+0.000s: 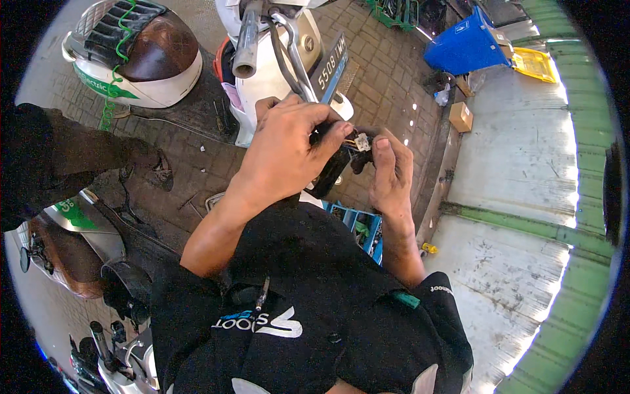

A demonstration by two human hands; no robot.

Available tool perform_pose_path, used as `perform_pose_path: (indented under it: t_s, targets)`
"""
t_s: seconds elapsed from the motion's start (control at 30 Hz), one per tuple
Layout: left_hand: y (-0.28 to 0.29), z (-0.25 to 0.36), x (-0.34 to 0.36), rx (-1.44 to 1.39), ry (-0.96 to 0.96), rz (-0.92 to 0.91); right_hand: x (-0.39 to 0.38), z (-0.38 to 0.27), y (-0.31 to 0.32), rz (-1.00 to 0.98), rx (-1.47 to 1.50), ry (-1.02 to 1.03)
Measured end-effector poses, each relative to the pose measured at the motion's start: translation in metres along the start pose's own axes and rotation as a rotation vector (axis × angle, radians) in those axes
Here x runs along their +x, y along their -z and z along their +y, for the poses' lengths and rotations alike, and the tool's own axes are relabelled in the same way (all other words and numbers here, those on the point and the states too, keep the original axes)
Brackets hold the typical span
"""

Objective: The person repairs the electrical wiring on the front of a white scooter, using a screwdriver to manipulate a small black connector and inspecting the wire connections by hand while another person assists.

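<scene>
Black wired switch housing, tilted, mid-air

Person wears a black short-sleeved shirt with a white and blue chest logo. A pen is clipped at the collar opening. A small green tab sits on the right sleeve. Left hand and right hand are bare, ungloved.

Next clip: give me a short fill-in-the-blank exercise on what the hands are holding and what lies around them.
1. Both hands, left hand and right hand, hold a small ____ part with wires.
2. The scooter in front of the hands is mostly ____.
3. The bin at upper right is ____.

Missing words: black; white; blue
</scene>
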State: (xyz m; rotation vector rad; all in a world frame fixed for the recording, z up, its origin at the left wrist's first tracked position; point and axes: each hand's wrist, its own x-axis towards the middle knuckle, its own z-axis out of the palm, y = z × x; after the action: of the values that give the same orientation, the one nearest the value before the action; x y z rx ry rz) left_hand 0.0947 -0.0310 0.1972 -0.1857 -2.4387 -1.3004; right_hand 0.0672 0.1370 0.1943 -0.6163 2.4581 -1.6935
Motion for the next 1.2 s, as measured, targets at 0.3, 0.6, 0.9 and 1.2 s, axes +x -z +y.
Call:
perform_pose_path:
  t_s: [0.3,0.6,0.9,1.2]
  targets:
    - [0.001,-0.006,0.007,-0.376,0.148,-0.023,-0.003,-0.011,0.009,-0.035,0.085,-0.040]
    - [0.000,-0.007,0.011,-0.456,0.189,-0.023,-0.001,-0.019,0.004,0.014,0.074,0.123]
    - [0.004,-0.001,0.009,-0.451,0.192,0.010,-0.003,-0.028,0.003,0.009,0.035,0.059]
    - [0.005,0.002,0.007,-0.441,0.183,0.032,-0.005,-0.026,0.002,-0.016,0.107,0.016]
